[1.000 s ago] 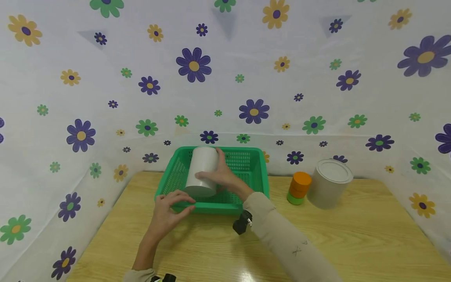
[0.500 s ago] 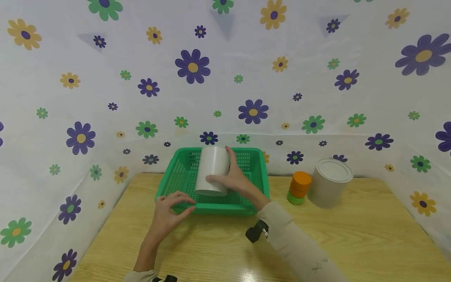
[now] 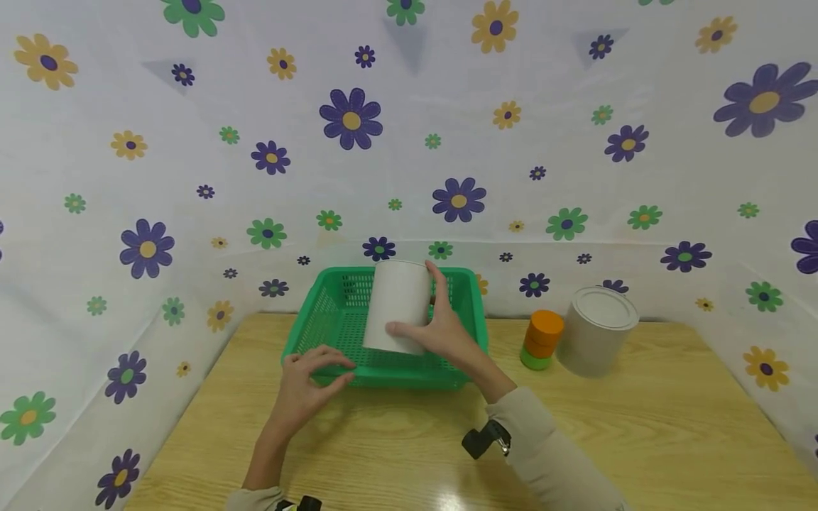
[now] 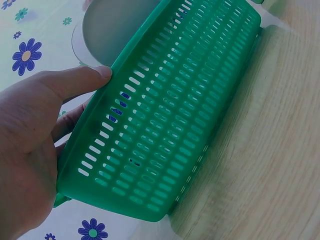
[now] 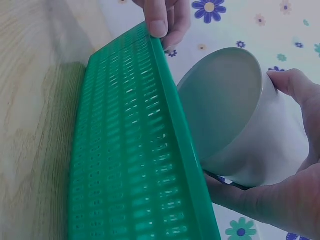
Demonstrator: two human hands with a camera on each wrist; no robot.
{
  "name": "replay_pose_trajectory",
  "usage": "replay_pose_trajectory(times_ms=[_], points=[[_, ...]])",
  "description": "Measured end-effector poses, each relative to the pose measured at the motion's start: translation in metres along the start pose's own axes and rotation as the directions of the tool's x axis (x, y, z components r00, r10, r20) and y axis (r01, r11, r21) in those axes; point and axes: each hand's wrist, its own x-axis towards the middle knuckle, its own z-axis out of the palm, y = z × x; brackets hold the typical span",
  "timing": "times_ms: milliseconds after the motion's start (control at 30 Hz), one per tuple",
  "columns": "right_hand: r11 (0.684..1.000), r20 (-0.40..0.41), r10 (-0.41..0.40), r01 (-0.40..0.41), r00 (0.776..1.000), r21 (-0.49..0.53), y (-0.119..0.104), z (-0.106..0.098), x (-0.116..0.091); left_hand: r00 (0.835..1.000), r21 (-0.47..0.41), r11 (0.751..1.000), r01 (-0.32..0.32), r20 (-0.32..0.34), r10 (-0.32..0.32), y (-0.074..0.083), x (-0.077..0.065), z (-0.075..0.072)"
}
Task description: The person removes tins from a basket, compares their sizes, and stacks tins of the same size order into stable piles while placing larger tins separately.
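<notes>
A white can (image 3: 399,301) leans over the green plastic basket (image 3: 409,378), its lower end tipped toward me. My right hand (image 3: 447,333) grips it from the right side, thumb across the front and fingers round the back. In the right wrist view, the flat pale end of the can (image 5: 222,102) shows just past the basket's rim. At the basket's front left, my left hand (image 3: 304,390) holds the rim. The left wrist view has its thumb (image 4: 92,77) on the edge of the slotted wall, with fingers on the other side.
Right of the basket stands a small orange container with a green base (image 3: 542,339). Beside it is a second white can (image 3: 597,332), upright with a lid. All stand on a wooden table (image 3: 626,419) before a flower-print cloth (image 3: 409,163).
My right hand has moved the white can to the right and slightly up, from the basket's left side toward its middle. My left hand has stayed at the rim.
</notes>
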Motion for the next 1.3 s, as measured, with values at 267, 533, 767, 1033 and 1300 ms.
replay_pose_trajectory(times_ms=[267, 533, 767, 1033, 1300], points=[[0.999, 0.002, -0.040, 0.039, 0.999, 0.033, -0.007, -0.016, -0.022, 0.999, 0.007, 0.999, -0.034, -0.031, 0.034, -0.002, 0.000, 0.002], [0.997, -0.017, -0.069, 0.069, 0.998, 0.040, -0.007, -0.040, -0.047, 0.999, -0.032, 0.999, -0.034, -0.002, 0.034, -0.003, 0.003, 0.011], [0.996, -0.026, -0.071, 0.072, 0.997, 0.051, -0.008, -0.048, -0.062, 0.999, -0.010, 0.999, -0.039, -0.020, 0.039, -0.003, 0.000, 0.004], [0.995, -0.079, -0.095, 0.096, 0.992, 0.008, -0.006, -0.060, -0.082, 1.000, -0.003, 1.000, -0.023, -0.002, 0.023, -0.003, -0.001, 0.001], [0.990, -0.124, -0.143, 0.140, 0.982, -0.033, -0.005, -0.077, -0.102, 1.000, -0.005, 1.000, -0.008, 0.001, 0.008, -0.001, 0.000, 0.001]])
